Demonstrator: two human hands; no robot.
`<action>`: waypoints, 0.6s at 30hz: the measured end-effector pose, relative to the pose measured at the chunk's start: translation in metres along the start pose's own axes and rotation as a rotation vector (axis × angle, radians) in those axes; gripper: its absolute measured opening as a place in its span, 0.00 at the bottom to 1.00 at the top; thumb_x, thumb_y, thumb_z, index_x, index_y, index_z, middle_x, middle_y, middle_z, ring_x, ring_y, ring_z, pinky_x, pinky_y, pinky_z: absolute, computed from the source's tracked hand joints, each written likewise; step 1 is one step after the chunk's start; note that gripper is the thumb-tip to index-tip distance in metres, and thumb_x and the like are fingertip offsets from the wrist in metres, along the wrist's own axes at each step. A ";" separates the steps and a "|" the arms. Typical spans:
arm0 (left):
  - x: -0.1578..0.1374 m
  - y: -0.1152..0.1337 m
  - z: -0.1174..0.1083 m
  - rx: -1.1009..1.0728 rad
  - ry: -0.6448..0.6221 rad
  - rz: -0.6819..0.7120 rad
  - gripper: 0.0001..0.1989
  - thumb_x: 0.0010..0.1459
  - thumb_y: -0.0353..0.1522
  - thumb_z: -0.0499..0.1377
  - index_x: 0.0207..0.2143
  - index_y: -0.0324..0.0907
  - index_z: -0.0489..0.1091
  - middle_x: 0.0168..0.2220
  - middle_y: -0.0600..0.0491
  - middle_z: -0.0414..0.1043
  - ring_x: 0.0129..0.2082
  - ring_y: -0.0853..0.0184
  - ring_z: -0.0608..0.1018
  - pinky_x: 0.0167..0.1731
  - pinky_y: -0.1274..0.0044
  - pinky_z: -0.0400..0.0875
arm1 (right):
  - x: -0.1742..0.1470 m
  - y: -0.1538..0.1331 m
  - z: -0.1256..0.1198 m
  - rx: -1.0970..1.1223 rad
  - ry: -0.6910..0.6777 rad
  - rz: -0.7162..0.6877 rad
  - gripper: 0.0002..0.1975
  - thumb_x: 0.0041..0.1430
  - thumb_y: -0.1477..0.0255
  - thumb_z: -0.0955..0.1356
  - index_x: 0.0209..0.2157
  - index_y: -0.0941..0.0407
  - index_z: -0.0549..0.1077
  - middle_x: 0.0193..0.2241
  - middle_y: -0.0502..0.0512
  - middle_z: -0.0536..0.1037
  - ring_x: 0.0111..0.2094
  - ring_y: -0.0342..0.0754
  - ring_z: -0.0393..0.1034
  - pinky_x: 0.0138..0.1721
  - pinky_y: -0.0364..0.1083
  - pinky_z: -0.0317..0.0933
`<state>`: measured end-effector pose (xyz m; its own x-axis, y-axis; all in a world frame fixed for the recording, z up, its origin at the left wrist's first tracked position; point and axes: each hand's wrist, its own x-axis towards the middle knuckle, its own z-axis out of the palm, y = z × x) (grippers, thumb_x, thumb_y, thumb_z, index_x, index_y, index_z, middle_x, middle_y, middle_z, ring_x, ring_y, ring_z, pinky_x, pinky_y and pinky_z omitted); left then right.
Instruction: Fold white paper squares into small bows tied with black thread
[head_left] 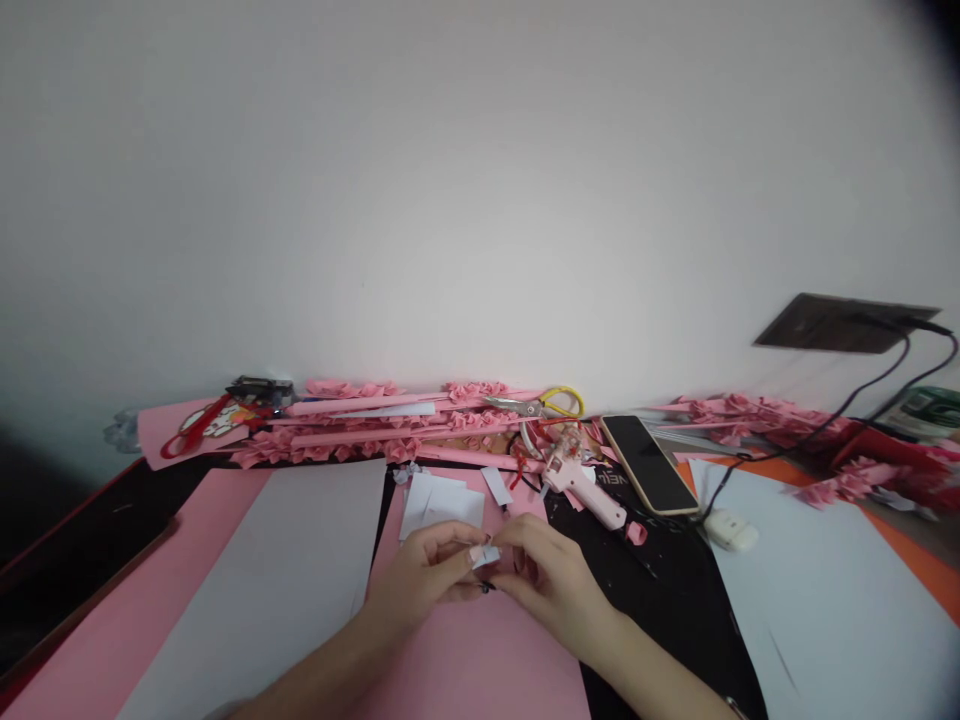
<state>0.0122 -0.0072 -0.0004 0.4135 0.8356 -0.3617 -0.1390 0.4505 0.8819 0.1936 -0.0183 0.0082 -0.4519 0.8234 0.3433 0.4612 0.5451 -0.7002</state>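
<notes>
Over a pink sheet of paper (pixel 472 660), my two hands meet around a small white piece of paper (pixel 486 557). My left hand (pixel 427 570) pinches it between thumb and fingers. From the other side, my right hand (pixel 551 580) has its fingers closed at the paper's right edge; its fingertips partly overlap it. Something small and dark shows just below the paper between the hands, too small to name. Right behind my hands lie several white paper squares (pixel 442 503) and a narrow white paper strip (pixel 496 487).
A pink glue gun (pixel 589 490), yellow-handled scissors (pixel 536 404) and a phone (pixel 651 465) lie behind my right hand. Pink paper flower stems (pixel 360 437) line the wall. A white earbud case (pixel 731 530) sits on the right, near cables from the wall socket (pixel 844 322).
</notes>
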 end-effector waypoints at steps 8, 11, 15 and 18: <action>-0.001 0.001 0.003 0.070 -0.087 0.031 0.20 0.48 0.39 0.62 0.43 0.41 0.66 0.29 0.52 0.76 0.32 0.66 0.77 0.35 0.74 0.70 | 0.000 0.000 0.003 0.017 0.048 0.049 0.06 0.52 0.75 0.68 0.32 0.56 0.65 0.27 0.49 0.64 0.24 0.41 0.58 0.25 0.40 0.53; -0.003 0.003 0.004 0.081 -0.087 0.028 0.18 0.47 0.39 0.62 0.39 0.39 0.68 0.31 0.50 0.76 0.36 0.64 0.77 0.35 0.75 0.70 | 0.001 0.001 0.003 0.032 0.069 0.038 0.04 0.54 0.76 0.67 0.30 0.56 0.65 0.26 0.49 0.63 0.24 0.41 0.57 0.25 0.40 0.52; -0.002 0.002 0.004 0.071 -0.082 0.025 0.17 0.47 0.39 0.63 0.38 0.40 0.68 0.31 0.50 0.76 0.37 0.63 0.77 0.36 0.74 0.71 | 0.002 0.000 0.004 0.049 0.089 0.031 0.04 0.54 0.77 0.67 0.28 0.57 0.66 0.25 0.49 0.64 0.25 0.42 0.58 0.25 0.40 0.52; -0.001 0.001 0.002 0.071 -0.085 0.035 0.16 0.47 0.39 0.62 0.37 0.40 0.68 0.31 0.51 0.76 0.38 0.62 0.77 0.36 0.73 0.71 | 0.003 0.000 0.005 0.062 0.094 0.059 0.04 0.54 0.77 0.67 0.27 0.58 0.67 0.24 0.49 0.64 0.25 0.42 0.59 0.26 0.40 0.52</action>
<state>0.0137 -0.0087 0.0018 0.4847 0.8193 -0.3062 -0.0914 0.3956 0.9139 0.1889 -0.0166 0.0059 -0.3507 0.8664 0.3554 0.4354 0.4868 -0.7572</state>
